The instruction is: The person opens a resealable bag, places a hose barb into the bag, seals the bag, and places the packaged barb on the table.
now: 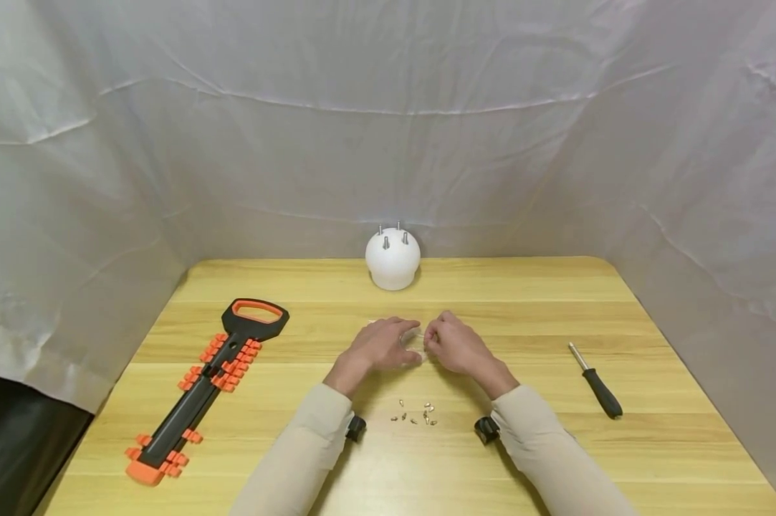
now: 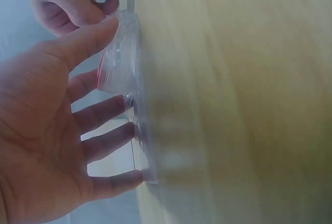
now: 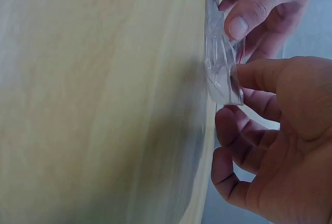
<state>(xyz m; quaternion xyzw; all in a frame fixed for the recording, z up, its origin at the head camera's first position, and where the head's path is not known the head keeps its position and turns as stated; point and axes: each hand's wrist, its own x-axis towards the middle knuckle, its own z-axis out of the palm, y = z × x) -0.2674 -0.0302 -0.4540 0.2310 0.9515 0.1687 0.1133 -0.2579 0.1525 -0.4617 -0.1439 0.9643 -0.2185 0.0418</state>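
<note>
A clear plastic zip bag (image 2: 120,60) with a thin red strip at its mouth lies low against the wooden table, between my two hands. My left hand (image 1: 381,344) has its fingers spread and fairly straight. Its thumb touches the upper part of the bag, while its other fingertips reach the bag's lower edge in the left wrist view. From the other side, my right hand (image 1: 455,344) pinches the bag's edge between thumb and index finger, its other fingers curled. Several small brass-coloured pieces (image 1: 426,416) lie scattered on the table, nearer than both hands.
A white ball-shaped object (image 1: 393,266) with several metal pegs stands at the table's back edge. On the left lies a long black tool (image 1: 184,412) with a handle and orange clips. A black-handled driver (image 1: 597,387) lies right. Grey fabric (image 1: 388,158) surrounds the table.
</note>
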